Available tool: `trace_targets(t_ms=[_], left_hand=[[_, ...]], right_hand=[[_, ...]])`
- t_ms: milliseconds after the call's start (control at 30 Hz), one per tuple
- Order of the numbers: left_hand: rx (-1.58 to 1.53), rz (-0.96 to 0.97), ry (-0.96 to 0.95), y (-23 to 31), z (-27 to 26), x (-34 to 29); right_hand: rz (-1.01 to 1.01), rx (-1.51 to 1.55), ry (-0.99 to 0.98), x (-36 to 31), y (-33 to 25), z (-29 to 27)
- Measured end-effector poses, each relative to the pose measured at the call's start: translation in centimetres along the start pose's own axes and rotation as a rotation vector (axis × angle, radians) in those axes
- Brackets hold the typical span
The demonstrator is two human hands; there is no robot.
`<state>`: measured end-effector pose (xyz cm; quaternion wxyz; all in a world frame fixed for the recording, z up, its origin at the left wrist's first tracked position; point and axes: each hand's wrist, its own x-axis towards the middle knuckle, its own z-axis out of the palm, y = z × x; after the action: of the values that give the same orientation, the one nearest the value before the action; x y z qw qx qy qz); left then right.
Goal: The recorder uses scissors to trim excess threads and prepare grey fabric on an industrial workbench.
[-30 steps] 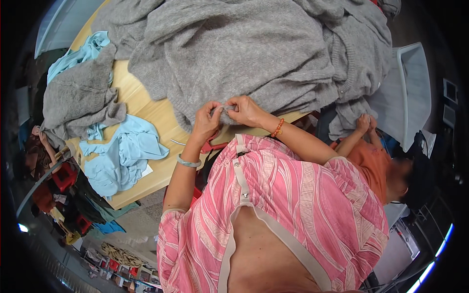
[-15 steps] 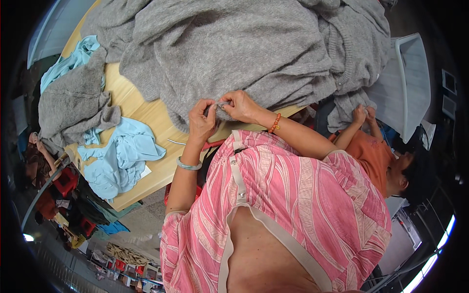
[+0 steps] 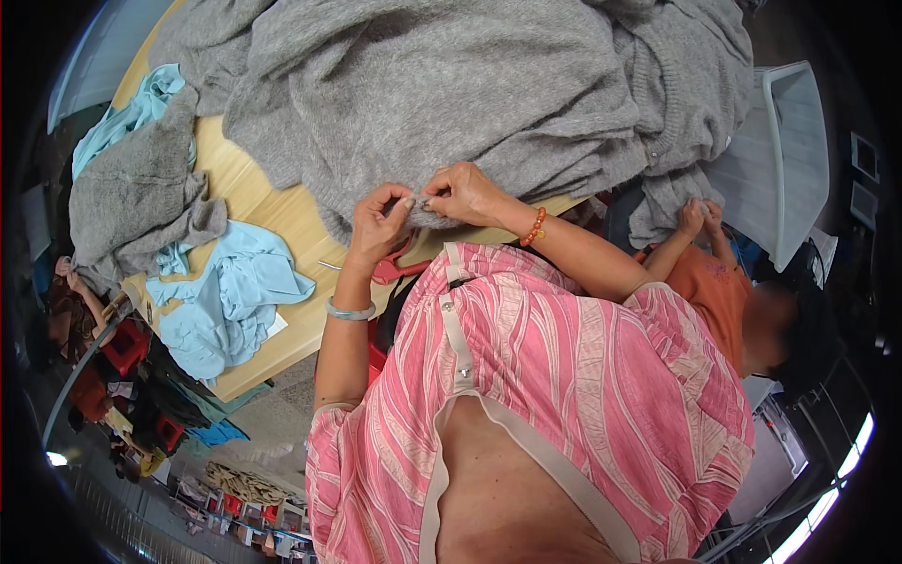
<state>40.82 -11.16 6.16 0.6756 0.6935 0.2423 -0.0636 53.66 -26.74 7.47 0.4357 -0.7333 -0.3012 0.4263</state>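
A large grey knit garment lies heaped over the table, its near edge close to my body. My right hand pinches this edge between thumb and forefinger. Just left of it, a small gap away, my left hand is closed in a pinch against the same cloth. What lies between the left fingertips is too small to make out. Below my hands, a red-handled tool with a thin metal tip rests at the table's edge, partly covered by my left wrist and pink shirt.
At left on the wooden table lie crumpled light blue cloths and another grey knit piece. To the right stands a pale plastic bin. Beside it a person in an orange top holds grey knit cloth.
My hands have drawn slightly apart; the left has moved a little left, and the right has lifted slightly. More of the red-handled tool shows now.
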Motion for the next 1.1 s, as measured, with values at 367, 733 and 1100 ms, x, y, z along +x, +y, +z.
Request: trace_targets(t_ms=[367, 733, 1100], left_hand=[[-0.304, -0.090, -0.026, 0.3, -0.1, -0.8], [-0.397, -0.106, 0.033, -0.1, 0.2, -1.1], [-0.415, -0.068, 0.028, 0.2, -0.4, -1.2]], right_hand=[[0.301, 0.482, -0.220, 0.4, 0.0, -0.2], [-0.241, -0.084, 0.115, -0.2, -1.1, 1.1], [0.006, 0.203, 0.067, -0.4, -2.3, 0.5]])
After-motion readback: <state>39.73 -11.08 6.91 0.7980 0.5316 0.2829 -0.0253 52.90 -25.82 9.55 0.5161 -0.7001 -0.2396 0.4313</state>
